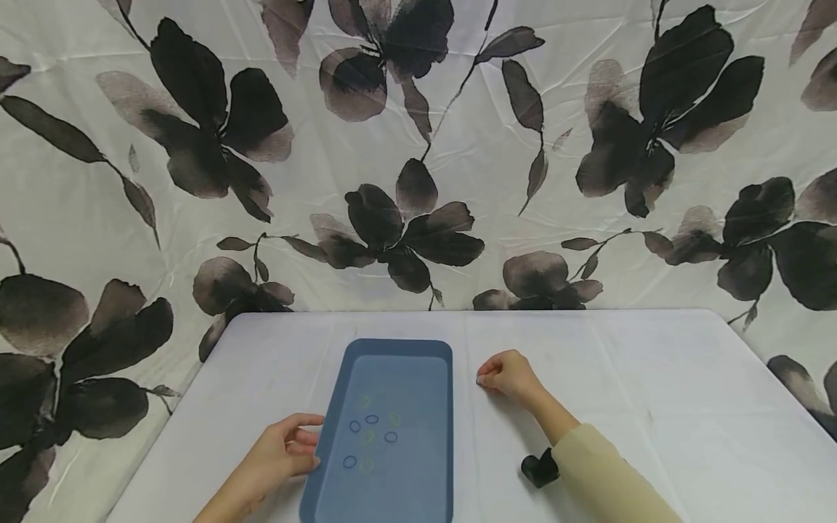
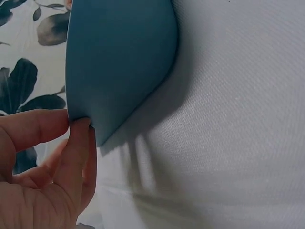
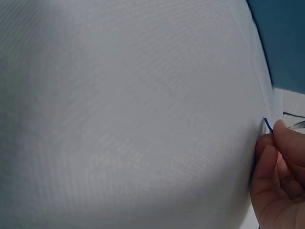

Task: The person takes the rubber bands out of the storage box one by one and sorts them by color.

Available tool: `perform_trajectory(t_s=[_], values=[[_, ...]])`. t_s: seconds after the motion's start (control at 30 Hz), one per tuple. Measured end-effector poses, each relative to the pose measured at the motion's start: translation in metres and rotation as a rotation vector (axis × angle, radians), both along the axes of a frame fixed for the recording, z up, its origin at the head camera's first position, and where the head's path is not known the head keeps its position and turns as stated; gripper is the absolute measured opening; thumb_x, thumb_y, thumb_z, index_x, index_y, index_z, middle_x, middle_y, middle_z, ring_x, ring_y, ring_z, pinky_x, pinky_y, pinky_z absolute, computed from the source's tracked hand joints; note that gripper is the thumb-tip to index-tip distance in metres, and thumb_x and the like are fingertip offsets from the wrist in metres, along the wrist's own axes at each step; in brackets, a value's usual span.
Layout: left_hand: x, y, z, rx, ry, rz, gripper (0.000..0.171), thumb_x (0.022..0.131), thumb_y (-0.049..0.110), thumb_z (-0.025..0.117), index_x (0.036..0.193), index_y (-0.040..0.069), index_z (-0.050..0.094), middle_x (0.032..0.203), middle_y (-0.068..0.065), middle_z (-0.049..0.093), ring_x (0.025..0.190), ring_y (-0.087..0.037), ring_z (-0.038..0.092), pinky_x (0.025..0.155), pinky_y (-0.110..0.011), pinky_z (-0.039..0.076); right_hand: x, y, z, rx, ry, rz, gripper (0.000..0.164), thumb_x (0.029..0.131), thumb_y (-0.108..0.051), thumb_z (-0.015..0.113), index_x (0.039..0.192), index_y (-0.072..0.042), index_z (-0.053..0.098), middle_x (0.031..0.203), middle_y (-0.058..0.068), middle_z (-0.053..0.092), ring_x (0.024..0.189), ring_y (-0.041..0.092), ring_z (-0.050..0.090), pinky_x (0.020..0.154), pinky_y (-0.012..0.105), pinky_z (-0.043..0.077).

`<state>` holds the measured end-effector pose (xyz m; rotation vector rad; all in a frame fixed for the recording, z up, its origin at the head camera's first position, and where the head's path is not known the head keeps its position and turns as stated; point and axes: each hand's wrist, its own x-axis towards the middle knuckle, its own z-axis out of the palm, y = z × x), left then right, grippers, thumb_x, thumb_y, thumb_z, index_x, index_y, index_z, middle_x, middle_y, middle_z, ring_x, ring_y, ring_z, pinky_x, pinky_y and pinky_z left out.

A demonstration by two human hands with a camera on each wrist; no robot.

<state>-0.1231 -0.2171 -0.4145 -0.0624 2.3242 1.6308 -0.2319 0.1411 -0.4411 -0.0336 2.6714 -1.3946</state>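
Note:
On the white table a blue tray (image 1: 399, 385) lies lengthwise, holding several small thin loops like rubber bands, some dark blue (image 1: 391, 437) and some faint yellow (image 1: 394, 419). My left hand (image 1: 281, 454) is at the tray's left edge. Up close, its thumb and fingers pinch the rim of the tray (image 2: 119, 62). To the right of the tray, my right hand (image 1: 513, 374) is just above the tabletop. Between its thumb and fingertip it pinches a blue rubber band (image 3: 268, 125), of which only a short thin piece sticks out.
A black object (image 1: 540, 468) shows beside the right sleeve (image 1: 601, 465); its kind is unclear. Behind the table (image 1: 654, 378) hangs a white cloth (image 1: 294, 145) printed with dark flowers.

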Motion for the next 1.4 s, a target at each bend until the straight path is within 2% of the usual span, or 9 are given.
perform_trajectory(t_s=[0.27,0.57,0.87,1.07,1.4], values=[[0.001,0.003,0.001,-0.015,-0.008,0.015,0.066,0.067,-0.013,0.063,0.13,-0.01,0.042,0.092,-0.015,0.055,0.077,-0.021,0.056,0.067,-0.035,0.055,0.001,0.0,0.0,0.027,-0.004,-0.004,0.004,0.076,0.0,0.073,0.075,0.001,0.07,0.06,0.001,0.057,0.054,0.009,0.05,0.051,0.021,0.043],[-0.001,0.005,0.0,-0.015,-0.003,0.032,0.067,0.066,-0.014,0.065,0.13,-0.009,0.044,0.093,-0.016,0.055,0.078,-0.02,0.057,0.066,-0.034,0.055,-0.002,0.007,0.007,0.065,-0.034,0.015,0.005,0.077,-0.003,0.073,0.079,0.001,0.07,0.065,0.002,0.06,0.058,0.011,0.052,0.054,0.022,0.045],[0.0,0.004,0.001,-0.011,-0.015,0.062,0.066,0.068,-0.015,0.065,0.131,-0.008,0.044,0.095,-0.016,0.053,0.079,-0.02,0.055,0.068,-0.034,0.055,-0.006,0.015,0.009,-0.018,-0.063,-0.026,0.007,0.08,0.0,0.069,0.084,0.005,0.07,0.071,0.005,0.063,0.062,0.012,0.054,0.058,0.023,0.048],[-0.001,0.003,-0.001,-0.01,-0.004,0.045,0.066,0.068,-0.015,0.065,0.131,-0.008,0.043,0.095,-0.016,0.055,0.079,-0.02,0.057,0.067,-0.034,0.055,-0.008,0.013,0.013,-0.057,-0.075,-0.049,0.008,0.08,-0.002,0.069,0.086,0.004,0.069,0.072,0.005,0.064,0.061,0.011,0.055,0.057,0.024,0.048],[0.001,0.003,0.0,-0.005,-0.022,0.04,0.065,0.069,-0.014,0.066,0.13,-0.008,0.044,0.095,-0.016,0.056,0.081,-0.02,0.059,0.068,-0.034,0.055,-0.012,0.006,0.029,-0.139,-0.106,-0.002,0.015,0.083,-0.006,0.068,0.094,0.004,0.069,0.075,0.01,0.067,0.063,0.013,0.059,0.06,0.029,0.05]])
